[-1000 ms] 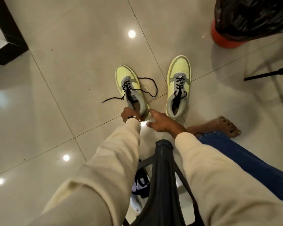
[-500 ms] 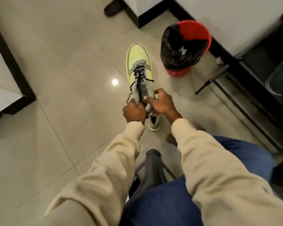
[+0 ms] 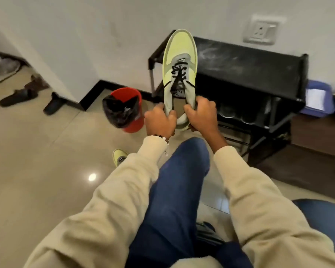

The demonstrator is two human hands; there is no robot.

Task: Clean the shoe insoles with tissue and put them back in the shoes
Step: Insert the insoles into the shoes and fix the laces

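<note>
A yellow-green shoe point(image 3: 179, 60) with grey trim and black laces is held up in the air, toe pointing away from me. My left hand point(image 3: 159, 122) grips the left side of its heel opening. My right hand point(image 3: 200, 115) grips the right side, fingers curled into the collar. The insole inside is hidden. The second yellow-green shoe point(image 3: 119, 156) lies on the floor, mostly hidden behind my left sleeve. No tissue is in view.
A red bin point(image 3: 129, 109) lined with a black bag stands on the tiled floor left of the hands. A black shoe rack point(image 3: 249, 74) stands against the wall behind the raised shoe. Dark sandals point(image 3: 17, 96) lie at far left. A blue box point(image 3: 317, 99) sits at right.
The shoe has been lifted off the floor with both hands and raised higher. The view has tilted up from the floor to the wall and shoe rack.
</note>
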